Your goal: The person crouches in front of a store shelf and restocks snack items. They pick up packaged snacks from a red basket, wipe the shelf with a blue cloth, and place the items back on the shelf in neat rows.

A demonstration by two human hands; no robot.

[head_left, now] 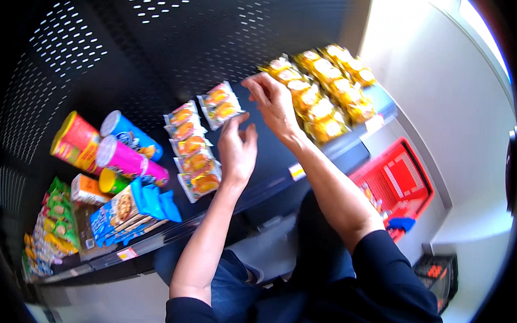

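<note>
My left hand (238, 152) hovers over the dark shelf (265, 144), fingers loosely bent and thumb apart, with nothing seen in it. Just left of it lies a row of small clear-wrapped snack cakes (193, 150), overlapping from back to front. A shorter row of the same cakes (219, 103) sits behind, close to my left fingertips. Farther back and to the right, my right hand (273, 105) reaches leftward, its fingers apart and holding nothing visible. Beside its wrist are several rows of yellow-wrapped round snacks (323, 95).
On the left stand chip canisters (130, 160), blue cookie bags (128, 211), a small white-and-orange box (88, 188) and green snack bags (61, 217). A perforated black panel (177, 45) backs the shelf. A red basket (400, 180) sits low at right, near a dark crate (436, 276).
</note>
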